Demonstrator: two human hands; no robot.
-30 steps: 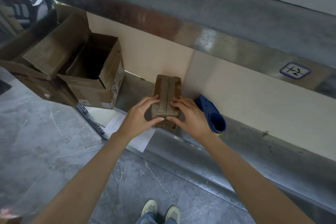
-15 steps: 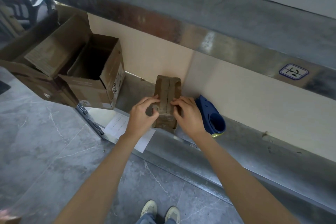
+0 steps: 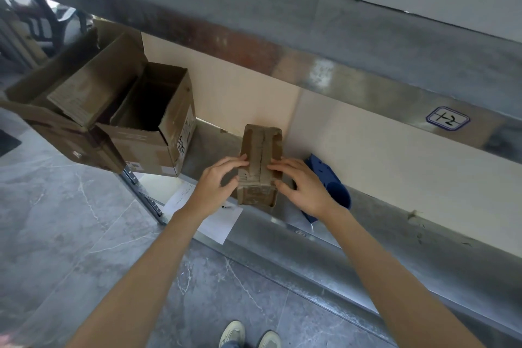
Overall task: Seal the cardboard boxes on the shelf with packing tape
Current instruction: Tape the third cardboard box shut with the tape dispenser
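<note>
A small, worn cardboard box [image 3: 261, 150] stands on the metal shelf [image 3: 395, 237] with its two top flaps folded shut and a seam down the middle. My left hand [image 3: 217, 182] lays its fingers flat on the left flap, its thumb beside the box wall. On the right flap my right hand [image 3: 300, 182] presses with straight fingers, its thumb at the front right corner. A blue tape dispenser [image 3: 332, 182] lies on the shelf just right of the box, partly hidden behind my right hand.
Two open cardboard boxes [image 3: 154, 135] [image 3: 67, 99] sit at the shelf's left end, flaps up. A white sheet of paper [image 3: 217, 220] hangs over the shelf edge below my left wrist. An upper shelf beam with a label [image 3: 447, 118] overhangs. Grey tiled floor lies below.
Both hands have shifted from clasping the box's near end to lying flatter on top of the flaps, each side of the seam. The box has barely moved.
</note>
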